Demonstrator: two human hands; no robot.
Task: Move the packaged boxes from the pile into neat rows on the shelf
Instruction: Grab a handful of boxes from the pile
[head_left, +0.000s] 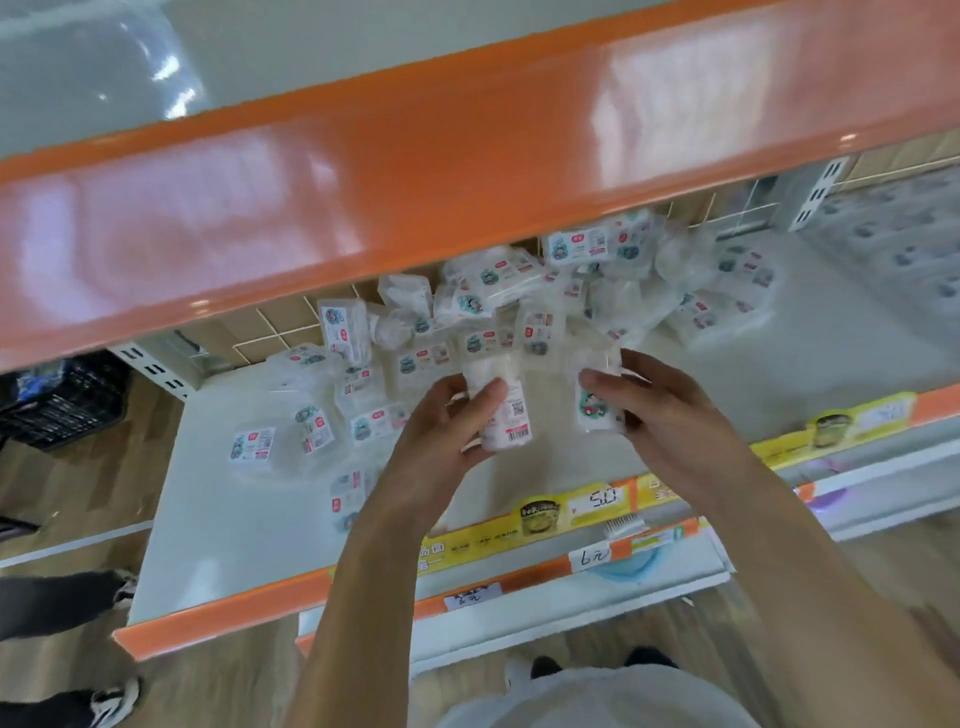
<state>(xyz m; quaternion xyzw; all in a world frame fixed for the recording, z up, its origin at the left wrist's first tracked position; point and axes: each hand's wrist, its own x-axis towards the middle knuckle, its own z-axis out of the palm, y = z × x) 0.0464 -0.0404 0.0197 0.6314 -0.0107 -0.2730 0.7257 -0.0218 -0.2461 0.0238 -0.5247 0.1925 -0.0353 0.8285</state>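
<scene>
A loose pile of small clear-wrapped white boxes (498, 306) with cartoon labels lies across the back and middle of the pale shelf (218, 525). My left hand (441, 431) grips one box (506, 415), thumb over its top, label with a barcode facing me. My right hand (660, 410) holds a second box (597, 410) just to the right of it, fingers curled round its side. Both boxes hover at the pile's front edge. A few separate boxes (252, 447) lie flat at the left of the shelf.
An orange-edged upper shelf (467, 156) overhangs the pile. The shelf's front rail carries yellow price tags (571, 509). Rows of similar boxes (893, 244) stand at the far right. A black crate (62, 400) sits on the floor at left, near another person's feet (114, 701).
</scene>
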